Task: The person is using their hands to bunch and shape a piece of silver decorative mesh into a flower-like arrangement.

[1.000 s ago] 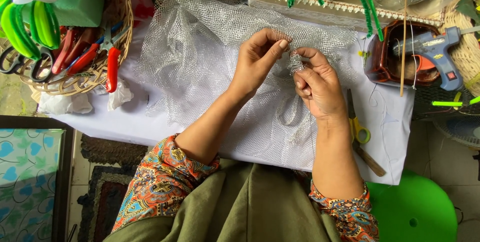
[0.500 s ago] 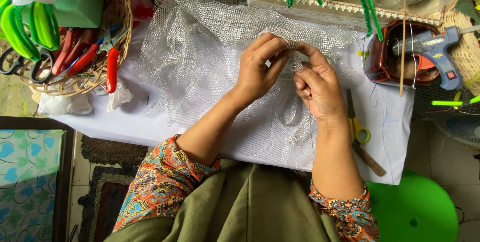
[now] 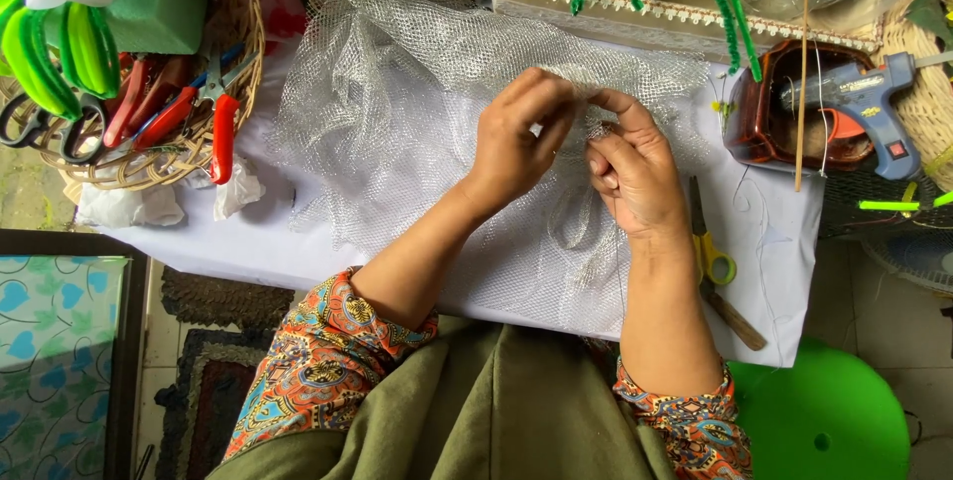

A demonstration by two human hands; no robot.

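The silver mesh netting (image 3: pixel 397 133) lay spread over the white table cover (image 3: pixel 774 252). The left hand (image 3: pixel 521 137) and right hand (image 3: pixel 635 172) pinched a gathered fold at its upper edge, fingers closed. Pleats were best kept small, even and taut.

Packages, labels, signs, screens: one small pale label (image 3: pixel 862 85) on the side of the blue glue gun (image 3: pixel 856 95) at the table's right edge, oblong and light against the blue body, too small to make out; no other package, sign or screen shows.
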